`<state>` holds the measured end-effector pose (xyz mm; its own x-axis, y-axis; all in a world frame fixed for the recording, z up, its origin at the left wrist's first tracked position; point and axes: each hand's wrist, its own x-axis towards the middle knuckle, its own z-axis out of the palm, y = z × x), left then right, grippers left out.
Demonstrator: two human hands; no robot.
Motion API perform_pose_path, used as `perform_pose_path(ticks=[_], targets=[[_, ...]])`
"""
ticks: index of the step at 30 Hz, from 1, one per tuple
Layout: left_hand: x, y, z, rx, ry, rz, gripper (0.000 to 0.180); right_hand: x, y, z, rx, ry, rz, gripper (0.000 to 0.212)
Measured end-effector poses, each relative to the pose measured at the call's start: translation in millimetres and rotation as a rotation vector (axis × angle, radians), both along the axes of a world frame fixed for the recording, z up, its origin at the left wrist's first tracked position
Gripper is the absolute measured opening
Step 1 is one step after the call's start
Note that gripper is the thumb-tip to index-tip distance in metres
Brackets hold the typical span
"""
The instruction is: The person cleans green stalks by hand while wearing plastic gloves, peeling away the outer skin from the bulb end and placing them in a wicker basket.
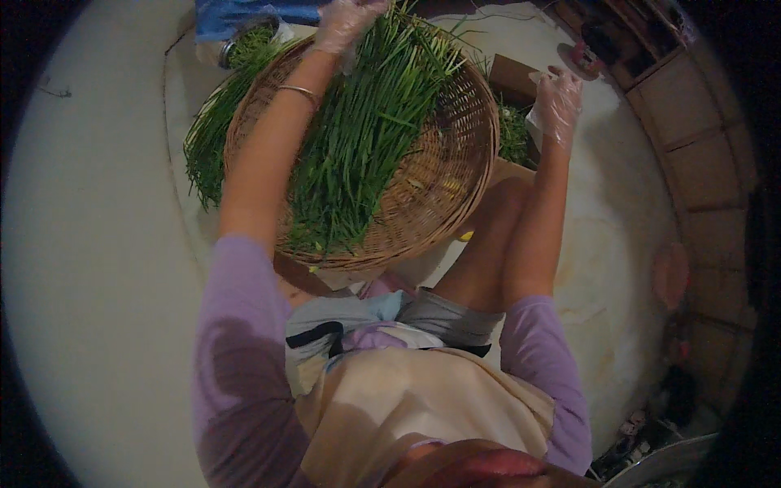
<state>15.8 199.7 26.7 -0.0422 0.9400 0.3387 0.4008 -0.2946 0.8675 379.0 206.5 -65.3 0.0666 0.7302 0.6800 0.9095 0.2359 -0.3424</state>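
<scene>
A round wicker basket (455,175) rests over my lap, with a thick heap of long green chives (358,154) lying across its left half. My left hand (343,28), in a clear plastic glove, is at the far end of the heap. Its fingers close on the chives' pale ends there, partly cut off by the picture's upper edge. To the right of the basket, my right hand (560,106), also gloved, is raised near a cardboard box (514,77). Those fingers are pinched together, and whatever is between them is too small to make out.
More long greens (207,154) lie beyond the basket's left side. A jar-like container (232,53) and a blue cloth or bag (252,15) are at the far left. Loose green scraps (514,134) sit in the box. Brown cartons (704,171) line the right side.
</scene>
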Motion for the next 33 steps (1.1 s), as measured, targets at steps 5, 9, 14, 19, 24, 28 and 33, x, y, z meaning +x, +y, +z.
perform_pose_path(ticks=[5, 9, 14, 19, 24, 28, 33], targets=[[-18, -38, 98, 0.080, -0.168, 0.101, 0.032, -17, -16, 16, -0.041, -0.012, 0.140, 0.030], [-45, -81, 167, 0.503, 0.194, 0.295, 0.030, -35, -18, 22, -0.303, 0.448, 0.276, 0.038], [-46, -133, 209, 0.659, -0.045, 0.006, 0.021, -43, -22, 22, -0.225, 0.091, 0.304, 0.036], [-35, -158, 139, 0.215, -0.195, -0.221, 0.020, -52, -26, 30, -0.057, -0.223, 0.303, 0.030], [-30, -183, 51, -0.111, -0.205, -0.050, 0.037, -114, -76, 67, -0.470, 0.639, 0.631, 0.031], [-25, -191, 18, -0.102, -0.308, -0.074, 0.032, -152, -116, 87, -0.773, 0.959, 1.017, 0.030], [-10, -206, 13, -0.082, -0.185, -0.007, 0.032, -191, -147, 89, -0.792, 0.864, 1.045, 0.028]])
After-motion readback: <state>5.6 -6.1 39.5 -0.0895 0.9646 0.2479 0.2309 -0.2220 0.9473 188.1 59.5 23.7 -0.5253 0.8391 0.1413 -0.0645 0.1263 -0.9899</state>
